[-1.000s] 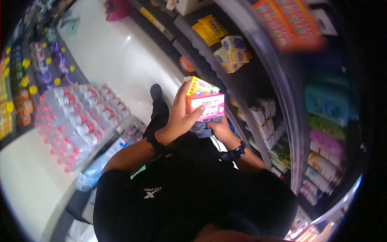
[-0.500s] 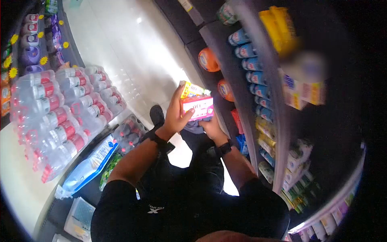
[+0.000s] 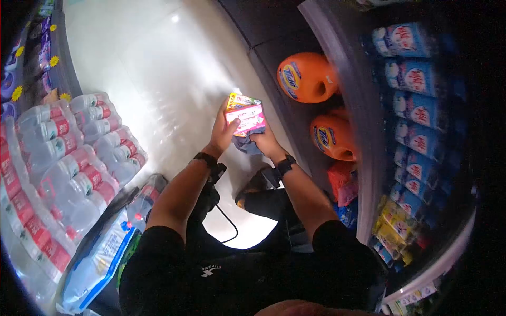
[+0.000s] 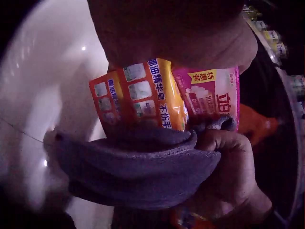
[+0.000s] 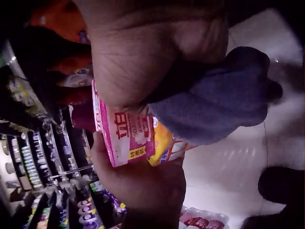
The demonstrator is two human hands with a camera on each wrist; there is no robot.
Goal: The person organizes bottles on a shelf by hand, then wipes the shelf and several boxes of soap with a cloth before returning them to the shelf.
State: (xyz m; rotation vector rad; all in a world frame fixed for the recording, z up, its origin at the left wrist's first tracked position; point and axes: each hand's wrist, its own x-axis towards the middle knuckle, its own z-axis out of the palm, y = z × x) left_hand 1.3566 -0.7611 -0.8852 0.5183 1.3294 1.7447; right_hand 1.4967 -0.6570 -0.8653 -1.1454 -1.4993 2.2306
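Note:
Held out in front of the body, two soap packs rest one against the other in my left hand (image 3: 221, 134). One is a pink and white pack (image 3: 245, 118), with the thumb laid across its face. Behind it sits a yellow and orange pack (image 4: 143, 93) printed with small pictures. My right hand (image 3: 268, 142) grips a bunched grey cloth (image 4: 138, 169) just below the packs. In the right wrist view the cloth (image 5: 214, 98) hangs out past the hand, partly covering the yellow pack's edge. Both wrists wear black straps.
Orange Tide bottles (image 3: 308, 78) stand on the low right shelf, with rows of blue bottles (image 3: 416, 108) above. To the left are shrink-wrapped bottles (image 3: 79, 174) and a blue-white bag (image 3: 100, 263). A pale shiny floor (image 3: 158, 68) runs ahead between the shelves.
The view has shifted along the aisle, bringing the Tide and blue bottles nearer on the right. Both hands keep their hold on the soap packs and cloth.

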